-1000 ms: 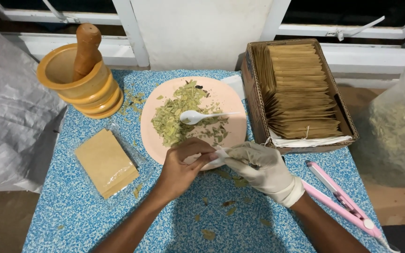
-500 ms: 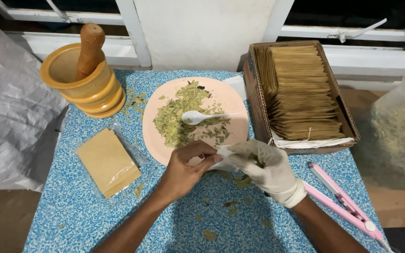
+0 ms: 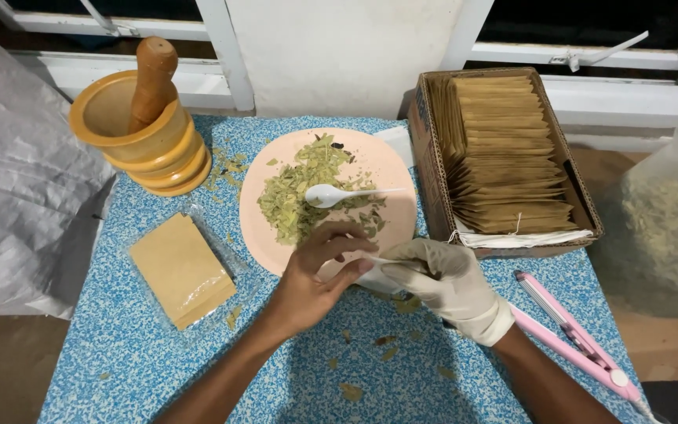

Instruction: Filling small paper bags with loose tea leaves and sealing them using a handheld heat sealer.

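My bare left hand (image 3: pixel 314 276) and my right hand (image 3: pixel 441 281), which wears a white glove, meet at the near rim of a pink plate (image 3: pixel 386 169). Between their fingertips they hold a small white paper sachet (image 3: pixel 377 271), pinched from both sides. The plate carries a heap of crushed green leaves (image 3: pixel 296 196) and a white plastic spoon (image 3: pixel 337 194) lying across it.
A wooden mortar with pestle (image 3: pixel 141 126) stands at the back left. A clear packet of tan paper bags (image 3: pixel 182 269) lies to the left. A cardboard box of tan sachets (image 3: pixel 505 153) sits at right, a pink heat sealer (image 3: pixel 573 338) near it. Leaf bits dot the blue tabletop (image 3: pixel 119 353).
My left fingers have spread and lifted a little while still pinching the sachet. The gloved right hand has shifted slightly lower.
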